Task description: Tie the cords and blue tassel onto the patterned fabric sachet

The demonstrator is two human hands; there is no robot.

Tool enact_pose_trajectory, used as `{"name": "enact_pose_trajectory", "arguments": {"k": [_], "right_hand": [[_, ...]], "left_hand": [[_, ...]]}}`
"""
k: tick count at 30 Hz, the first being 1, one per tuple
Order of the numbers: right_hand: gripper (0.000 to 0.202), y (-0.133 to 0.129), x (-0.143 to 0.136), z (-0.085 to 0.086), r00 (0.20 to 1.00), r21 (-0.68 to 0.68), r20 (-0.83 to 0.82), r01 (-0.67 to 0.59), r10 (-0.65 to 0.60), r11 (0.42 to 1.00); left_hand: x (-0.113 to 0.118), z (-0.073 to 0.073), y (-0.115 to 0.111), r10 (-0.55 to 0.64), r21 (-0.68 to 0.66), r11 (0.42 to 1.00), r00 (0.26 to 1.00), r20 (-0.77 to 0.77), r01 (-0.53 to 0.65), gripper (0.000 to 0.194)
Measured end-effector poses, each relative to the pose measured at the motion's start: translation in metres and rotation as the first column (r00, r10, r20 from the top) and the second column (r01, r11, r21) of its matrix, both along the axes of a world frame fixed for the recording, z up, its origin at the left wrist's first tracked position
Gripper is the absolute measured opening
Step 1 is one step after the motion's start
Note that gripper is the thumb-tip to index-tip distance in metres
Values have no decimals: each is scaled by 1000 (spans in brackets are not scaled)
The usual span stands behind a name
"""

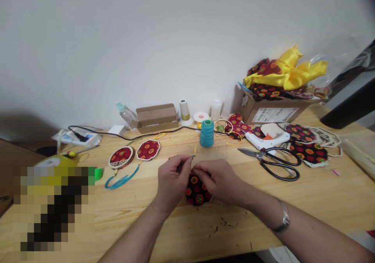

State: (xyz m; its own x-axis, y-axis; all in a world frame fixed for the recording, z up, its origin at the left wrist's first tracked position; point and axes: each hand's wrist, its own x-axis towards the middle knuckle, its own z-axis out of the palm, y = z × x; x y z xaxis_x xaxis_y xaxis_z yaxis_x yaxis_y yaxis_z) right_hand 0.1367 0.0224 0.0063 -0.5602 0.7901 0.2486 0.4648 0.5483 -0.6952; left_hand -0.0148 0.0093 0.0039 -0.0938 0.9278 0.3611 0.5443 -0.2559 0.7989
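Note:
My left hand (172, 180) pinches a thin yellow cord (194, 151) that rises from its fingertips. My right hand (218, 180) presses on a dark patterned fabric piece (197, 190) with red and orange dots, which lies on the wooden table (322, 192) between both hands. A metal bracelet (283, 217) sits on my right wrist. A teal thread spool (207, 133) stands upright just beyond the hands.
Two finished red ornaments (134, 153) with a blue cord lie at left. Black scissors (274, 162) and a white glue gun (268, 140) lie at right, beside stacked fabric pieces (309, 145). A cardboard box (274, 112) holds yellow and patterned cloth. A pixelated patch covers the lower left.

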Motion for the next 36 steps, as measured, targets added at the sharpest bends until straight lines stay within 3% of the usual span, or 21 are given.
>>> {"name": "enact_pose_trajectory", "arguments": {"k": [4, 9, 13, 20, 23, 25, 27, 29, 32, 36], "right_hand": [[14, -3, 2, -3, 984, 320, 173, -13, -45, 947], [14, 0, 5, -9, 962, 608, 254, -76, -103, 790], [22, 2, 8, -4, 956, 690, 276, -124, -101, 713], [25, 7, 16, 6, 963, 688, 248, -103, -100, 718], [23, 12, 20, 6, 975, 617, 190, -25, -118, 787], [21, 16, 22, 6, 987, 495, 112, 47, -117, 867], [20, 22, 23, 5, 995, 286, 3, 91, -96, 954], [20, 28, 23, 4, 992, 28, -107, 76, -73, 997], [19, 35, 22, 2, 972, -276, -220, 21, -84, 961], [18, 38, 18, -1, 952, -468, -287, -42, -107, 883]], "left_hand": [[-1, -2, 1, -3, 21, 1000, 998, -67, 4, 13], [-2, -4, 4, -15, 42, 999, 991, -134, 21, 13], [-2, -5, 3, -56, 18, 998, 979, -195, 61, 15], [0, -5, 1, -208, 2, 976, 930, -304, 219, 18], [1, -2, 1, -302, -13, 950, 909, -286, 311, 18], [1, 0, 0, -357, -33, 933, 907, -221, 359, 17], [1, 2, -1, -379, -62, 925, 918, -116, 374, 15], [0, 3, -2, -363, -96, 927, 932, 12, 362, 12], [-1, 4, -1, -285, -143, 939, 940, 188, 314, 11], [-3, 5, 2, -171, -195, 949, 926, 336, 246, 13]]}}
